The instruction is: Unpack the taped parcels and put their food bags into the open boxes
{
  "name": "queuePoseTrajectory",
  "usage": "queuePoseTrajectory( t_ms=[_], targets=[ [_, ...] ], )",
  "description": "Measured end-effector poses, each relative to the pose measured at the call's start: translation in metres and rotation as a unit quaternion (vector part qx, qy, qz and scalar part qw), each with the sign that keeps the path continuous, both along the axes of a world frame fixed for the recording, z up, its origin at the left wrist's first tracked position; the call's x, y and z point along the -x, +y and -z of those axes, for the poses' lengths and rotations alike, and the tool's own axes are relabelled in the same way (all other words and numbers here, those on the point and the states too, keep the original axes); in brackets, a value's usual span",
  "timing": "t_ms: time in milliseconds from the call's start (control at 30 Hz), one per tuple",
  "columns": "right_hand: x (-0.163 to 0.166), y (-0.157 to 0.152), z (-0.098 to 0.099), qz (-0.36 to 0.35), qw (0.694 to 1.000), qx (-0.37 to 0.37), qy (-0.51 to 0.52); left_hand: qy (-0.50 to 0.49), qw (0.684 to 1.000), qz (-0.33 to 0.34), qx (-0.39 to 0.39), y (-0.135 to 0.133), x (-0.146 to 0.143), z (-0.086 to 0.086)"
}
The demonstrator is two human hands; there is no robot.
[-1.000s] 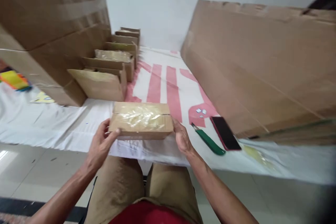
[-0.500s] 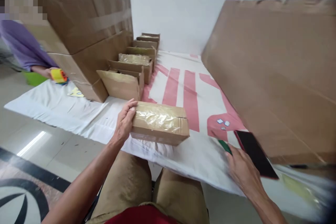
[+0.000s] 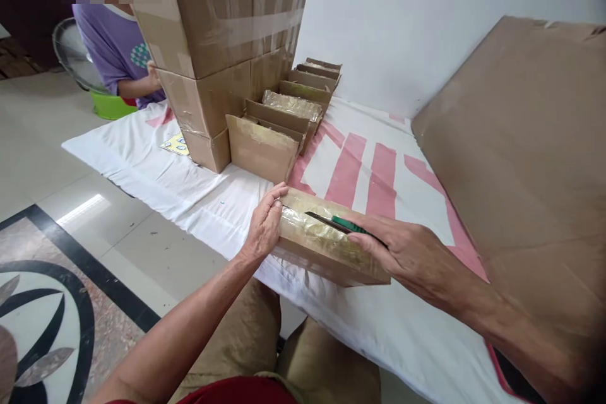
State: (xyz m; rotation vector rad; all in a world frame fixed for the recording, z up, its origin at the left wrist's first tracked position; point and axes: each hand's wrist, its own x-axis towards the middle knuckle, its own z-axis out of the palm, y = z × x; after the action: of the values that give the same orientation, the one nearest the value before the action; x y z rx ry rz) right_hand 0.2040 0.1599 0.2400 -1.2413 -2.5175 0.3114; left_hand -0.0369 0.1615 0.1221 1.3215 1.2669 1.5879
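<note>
A taped cardboard box (image 3: 326,268) lies on the cloth-covered table right in front of me. My left hand (image 3: 266,221) grips its left end, thumb on top and fingers over the far edge. Over the box top, my right hand (image 3: 395,243) is closed around a green utility knife (image 3: 348,224). The dark blade points left, just above or on the shiny tape; whether it touches I cannot tell. The far right end of the box is partly hidden behind my right hand.
Stacked large cartons (image 3: 222,31) stand at the left, with a row of small opened boxes (image 3: 265,148) beside them. A big carton (image 3: 530,158) fills the right side. Behind the stack is a person in a purple shirt (image 3: 106,44). The white-and-pink tablecloth (image 3: 189,196) hangs over the near edge.
My right hand has brought the utility knife left, from the table by the dark flat object to over the box top. My left hand keeps its hold. The view has turned left.
</note>
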Motion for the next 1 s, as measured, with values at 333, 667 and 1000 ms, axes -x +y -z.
queuePoseTrajectory(
  t_ms=[333, 667, 1000],
  targets=[
    [0.035, 0.028, -0.003, -0.053, 0.993, -0.016, -0.106, -0.015, 1.0, -0.017, -0.011, 0.001, -0.003, 0.003],
    [0.058, 0.033, -0.015, -0.079, 0.962, -0.073, -0.252, -0.027, 0.999, -0.032, 0.004, 0.0, -0.006, 0.002],
    [0.066, 0.022, -0.048, -0.056, 0.912, 0.043, -0.404, -0.043, 0.996, -0.048, 0.069, -0.003, -0.006, -0.006]
  ],
)
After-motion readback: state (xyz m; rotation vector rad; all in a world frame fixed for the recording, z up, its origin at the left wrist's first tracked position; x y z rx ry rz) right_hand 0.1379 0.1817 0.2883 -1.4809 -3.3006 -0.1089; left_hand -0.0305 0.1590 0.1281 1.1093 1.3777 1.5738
